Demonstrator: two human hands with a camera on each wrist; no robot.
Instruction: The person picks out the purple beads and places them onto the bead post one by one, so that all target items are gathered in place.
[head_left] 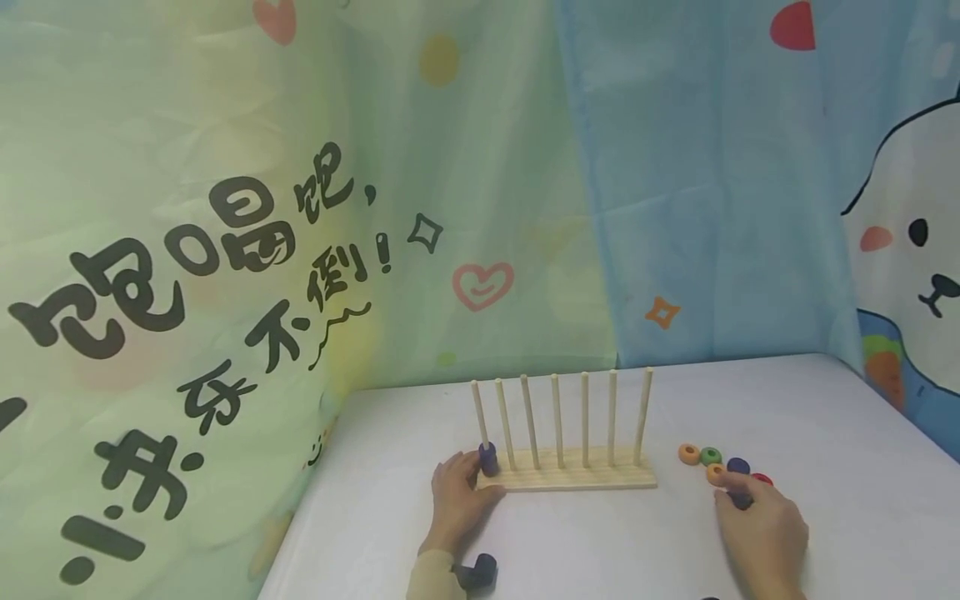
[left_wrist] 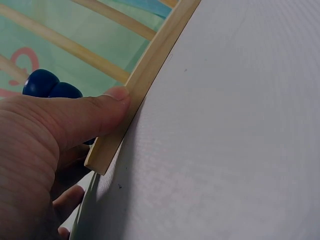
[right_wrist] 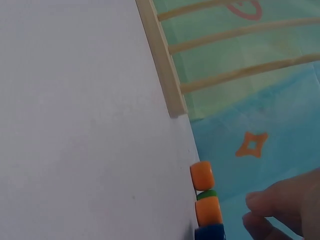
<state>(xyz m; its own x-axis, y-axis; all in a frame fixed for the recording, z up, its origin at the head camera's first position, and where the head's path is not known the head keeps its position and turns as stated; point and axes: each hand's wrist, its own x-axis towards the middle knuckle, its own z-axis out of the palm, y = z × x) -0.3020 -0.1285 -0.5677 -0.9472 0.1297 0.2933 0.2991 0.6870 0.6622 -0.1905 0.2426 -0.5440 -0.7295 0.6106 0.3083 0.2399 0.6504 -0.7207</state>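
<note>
A wooden peg rack (head_left: pixel 566 475) with several upright pegs stands on the table. Two dark blue beads (head_left: pixel 488 459) are stacked at the foot of its leftmost peg. My left hand (head_left: pixel 459 498) grips the left end of the base; in the left wrist view the thumb (left_wrist: pixel 112 102) presses on the base's front edge. Over a group of loose beads to the rack's right is my right hand (head_left: pixel 765 529). Its thumb and forefinger are slightly apart in the right wrist view, with nothing visible between them. Under the hand, a dark blue bead (head_left: pixel 741 501) is partly hidden.
Near the right hand lie orange beads (head_left: pixel 688 454), a green bead (head_left: pixel 711 456), another blue bead (head_left: pixel 738 466) and a partly covered red bead (head_left: pixel 762 480). A black strap-mounted device (head_left: pixel 480 572) is at the left wrist. Behind the white table (head_left: pixel 600 542) hangs a printed curtain (head_left: pixel 480 208).
</note>
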